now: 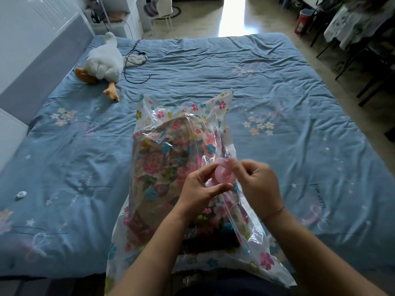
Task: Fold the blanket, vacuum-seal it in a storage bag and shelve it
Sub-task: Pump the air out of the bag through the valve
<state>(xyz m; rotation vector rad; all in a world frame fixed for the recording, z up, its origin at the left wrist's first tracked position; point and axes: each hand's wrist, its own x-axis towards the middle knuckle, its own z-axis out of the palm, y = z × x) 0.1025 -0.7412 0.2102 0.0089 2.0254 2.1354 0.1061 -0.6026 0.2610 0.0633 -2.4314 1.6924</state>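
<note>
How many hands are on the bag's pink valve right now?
2. The left hand holds the pink valve at its near-left edge; the right hand pinches its far-right top.

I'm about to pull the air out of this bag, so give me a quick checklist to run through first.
1. Blanket fully inside the bag: ok; it lies wholly within the plastic.
2. Valve within reach: ok; left hand and right hand both pinch it.
3. Valve cap off: cannot tell; fingers cover it.
4. Bag mouth sealed: cannot tell; the closure does not show clearly.
5. Vacuum at hand: not ok; none in view.
6. Room around the bag: ok; the toy goose lies apart from it on the bed.
</note>
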